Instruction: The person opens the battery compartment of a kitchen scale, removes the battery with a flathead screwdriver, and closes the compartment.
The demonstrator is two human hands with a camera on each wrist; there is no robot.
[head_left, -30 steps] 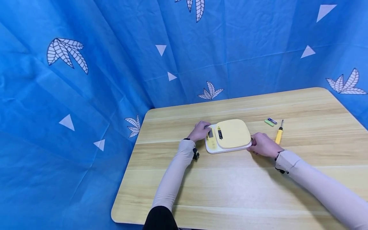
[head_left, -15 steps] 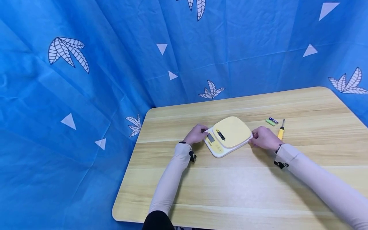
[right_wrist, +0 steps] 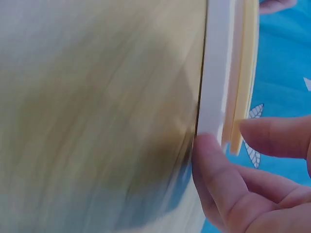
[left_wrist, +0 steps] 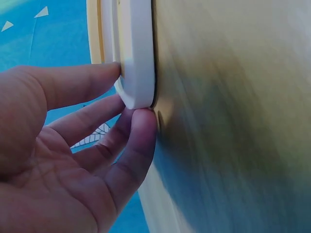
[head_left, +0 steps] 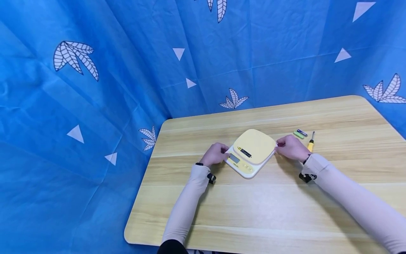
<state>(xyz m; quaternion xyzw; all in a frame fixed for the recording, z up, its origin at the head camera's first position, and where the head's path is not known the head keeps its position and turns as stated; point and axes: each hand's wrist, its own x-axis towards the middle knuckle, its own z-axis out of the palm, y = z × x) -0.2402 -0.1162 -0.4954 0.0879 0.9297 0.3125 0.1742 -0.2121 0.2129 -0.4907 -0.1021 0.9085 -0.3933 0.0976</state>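
A kitchen scale (head_left: 255, 143) with a yellow top plate and white base lies on the table, its small grey display (head_left: 234, 158) turned toward the front left. At its left corner, my left hand (head_left: 215, 155) pinches the base; the left wrist view shows the thumb above the white rim (left_wrist: 139, 53) and fingertips at its underside. My right hand (head_left: 292, 148) holds the opposite side. In the right wrist view its thumb is at the yellow plate (right_wrist: 246, 58) and a fingertip presses the lower edge of the white base (right_wrist: 214, 73).
Beyond the right hand lie a green battery (head_left: 298, 135) and a dark one (head_left: 302, 132), side by side. A screwdriver (head_left: 311, 145) with a yellow handle is just right of them, partly behind that hand. A blue curtain (head_left: 203, 63) hangs behind the wooden table (head_left: 253, 218).
Between both hands the scale has turned counterclockwise, its display end swinging from the left toward the front. The left hand has moved slightly nearer, the right slightly farther away.
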